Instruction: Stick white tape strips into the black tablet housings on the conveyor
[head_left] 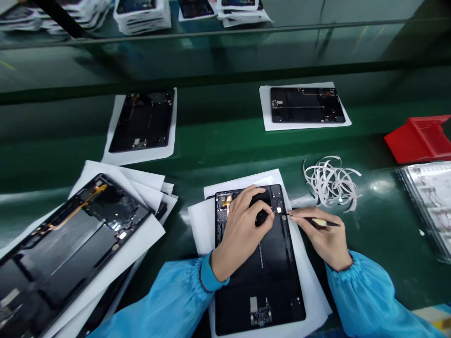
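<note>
An open black tablet chassis (268,277) lies on white paper sheets (199,225) in front of me. My left hand (243,230) rests on its upper part, fingers curled, the fingertips pressing near a small component at the top right corner. My right hand (326,234) is closed around thin tweezers (313,219) whose tip touches a small round part (283,217) on the chassis edge. Both arms wear blue sleeves.
A stack of tablet chassis (70,244) on paper sits at my left. Two more chassis (143,119) (306,105) lie on paper on the green belt beyond. White peeled strips (331,180), a red bin (421,138) and a clear parts tray (430,202) are at the right.
</note>
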Demonstrator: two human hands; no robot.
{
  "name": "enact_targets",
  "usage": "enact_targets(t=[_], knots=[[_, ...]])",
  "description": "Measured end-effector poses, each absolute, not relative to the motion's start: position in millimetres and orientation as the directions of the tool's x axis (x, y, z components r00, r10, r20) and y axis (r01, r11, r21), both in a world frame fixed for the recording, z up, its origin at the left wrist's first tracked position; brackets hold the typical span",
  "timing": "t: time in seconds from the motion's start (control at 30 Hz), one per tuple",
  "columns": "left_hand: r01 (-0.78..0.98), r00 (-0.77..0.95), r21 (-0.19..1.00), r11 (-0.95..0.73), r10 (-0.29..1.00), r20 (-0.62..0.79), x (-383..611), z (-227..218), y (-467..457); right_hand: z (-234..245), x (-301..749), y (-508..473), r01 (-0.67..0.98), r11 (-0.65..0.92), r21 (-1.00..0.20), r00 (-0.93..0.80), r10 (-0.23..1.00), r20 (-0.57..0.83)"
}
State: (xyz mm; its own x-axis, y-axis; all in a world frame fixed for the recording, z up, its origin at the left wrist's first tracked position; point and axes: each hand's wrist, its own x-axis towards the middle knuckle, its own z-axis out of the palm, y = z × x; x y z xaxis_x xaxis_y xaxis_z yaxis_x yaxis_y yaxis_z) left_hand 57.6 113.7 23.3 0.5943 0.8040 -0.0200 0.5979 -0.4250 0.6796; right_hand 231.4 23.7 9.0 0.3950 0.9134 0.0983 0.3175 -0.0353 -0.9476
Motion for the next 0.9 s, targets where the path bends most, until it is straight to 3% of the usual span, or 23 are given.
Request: enact_targets(t=[0.47,0.6,0.7,0.8,0.9], knots=[[0.564,0.563,0.727,-0.392,0.827,0.01,60,22,115,4,223,16,0.349,0.031,-0.937,0.409,0.894,0.182],[0.528,0.578,0.751,-0.398,0.816,0.027,62,20,118,7,230,18,0.265,0.004,-0.964,0.494,0.858,0.14],[0.469,0.598,0.786,-0.403,0.8,0.053,54,26,124,21,235,24,0.197,0.095,-0.976,0.572,0.797,0.193],[0.422,0.53,0.833,-0.358,0.843,0.093,29,38,123,40,226,35,0.316,0.101,-0.943,0.483,0.839,0.251],[0.411,0.423,0.874,-0.26,0.903,0.07,-7,47,106,49,206,48,0.611,0.058,-0.789,0.218,0.946,0.239]])
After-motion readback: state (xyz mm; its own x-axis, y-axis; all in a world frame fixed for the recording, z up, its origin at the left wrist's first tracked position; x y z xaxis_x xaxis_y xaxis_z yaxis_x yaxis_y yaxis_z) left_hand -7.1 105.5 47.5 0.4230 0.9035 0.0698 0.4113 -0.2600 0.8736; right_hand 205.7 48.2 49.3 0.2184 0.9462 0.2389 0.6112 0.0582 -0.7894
